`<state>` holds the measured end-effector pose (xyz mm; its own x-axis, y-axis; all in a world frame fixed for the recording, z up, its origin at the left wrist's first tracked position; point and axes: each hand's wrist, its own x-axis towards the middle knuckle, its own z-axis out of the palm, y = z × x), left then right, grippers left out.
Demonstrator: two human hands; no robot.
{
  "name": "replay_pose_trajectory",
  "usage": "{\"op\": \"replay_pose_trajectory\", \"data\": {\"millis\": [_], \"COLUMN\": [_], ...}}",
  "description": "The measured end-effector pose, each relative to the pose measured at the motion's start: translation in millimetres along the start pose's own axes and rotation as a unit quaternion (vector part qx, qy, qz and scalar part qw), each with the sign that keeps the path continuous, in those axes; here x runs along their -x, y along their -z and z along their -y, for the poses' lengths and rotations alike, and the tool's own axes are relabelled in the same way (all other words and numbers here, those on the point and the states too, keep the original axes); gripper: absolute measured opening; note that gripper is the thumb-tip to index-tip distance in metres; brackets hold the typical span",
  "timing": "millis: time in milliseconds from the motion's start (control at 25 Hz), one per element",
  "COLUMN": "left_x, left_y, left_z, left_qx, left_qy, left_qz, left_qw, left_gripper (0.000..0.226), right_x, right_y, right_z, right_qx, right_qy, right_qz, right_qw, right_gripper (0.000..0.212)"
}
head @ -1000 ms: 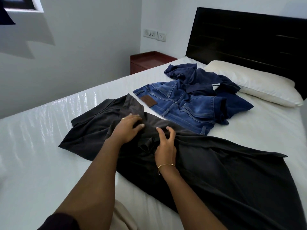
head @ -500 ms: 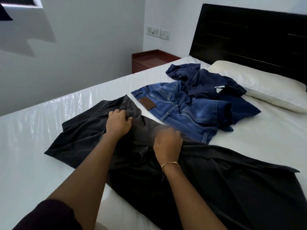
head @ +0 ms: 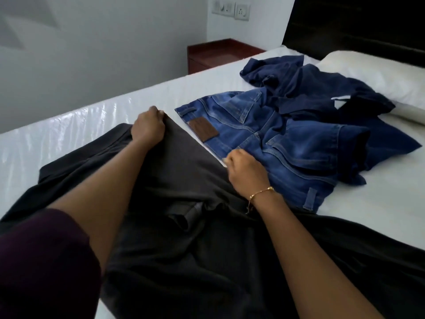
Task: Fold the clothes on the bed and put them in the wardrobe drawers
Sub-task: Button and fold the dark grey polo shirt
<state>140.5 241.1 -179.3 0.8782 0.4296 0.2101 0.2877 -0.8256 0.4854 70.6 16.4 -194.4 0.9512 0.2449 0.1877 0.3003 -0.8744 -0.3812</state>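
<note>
Because the bed (head: 345, 226) gives a flat surface, the dark trousers (head: 179, 226) lie spread across its near side, with blue jeans (head: 264, 139) and a navy garment (head: 305, 88) heaped just beyond them. The left hand (head: 148, 127) and right hand (head: 247, 171) each clench the trousers' far edge, likely to pull it straight for folding.

On the bed (head: 345, 226), trousers (head: 184, 238) lie nearest, jeans (head: 276, 143) behind them, pillow (head: 379, 74) farthest right.

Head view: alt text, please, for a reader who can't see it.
Both hands, the left hand and the right hand, grip a dark grey garment spread on a white bed. Blue jeans and a navy garment lie beyond, by a pillow.
</note>
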Motion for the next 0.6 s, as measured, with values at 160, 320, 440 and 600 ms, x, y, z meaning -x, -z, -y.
{"op": "replay_pose_trajectory", "data": {"millis": [160,320,440,600], "left_x": [-5.8,0.1,10.5,58.2], "left_y": [-12.3,-21.0,-12.9,-2.8], "left_z": [6.4,7.3,-4.7,-28.2], "left_qx": [-0.011,-0.07,-0.038,-0.02], "left_qy": [-0.001,-0.032,-0.027,-0.164], "left_qz": [-0.016,-0.067,-0.085,-0.07], "left_qw": [1.0,0.995,0.995,0.984], "left_gripper": [0.035,0.034,0.037,0.031], "right_x": [-7.2,-10.4,-8.9,11.2], "right_y": [-5.3,-14.8,-18.0,-13.6], "right_z": [-13.2,-19.9,-17.8,-6.2], "right_qx": [0.018,0.044,0.037,0.089], "right_qy": [0.024,-0.019,-0.031,-0.034], "right_qz": [-0.011,-0.084,-0.054,-0.088], "right_qw": [0.999,0.995,0.997,0.992], "right_gripper": [0.024,0.027,0.026,0.023]}}
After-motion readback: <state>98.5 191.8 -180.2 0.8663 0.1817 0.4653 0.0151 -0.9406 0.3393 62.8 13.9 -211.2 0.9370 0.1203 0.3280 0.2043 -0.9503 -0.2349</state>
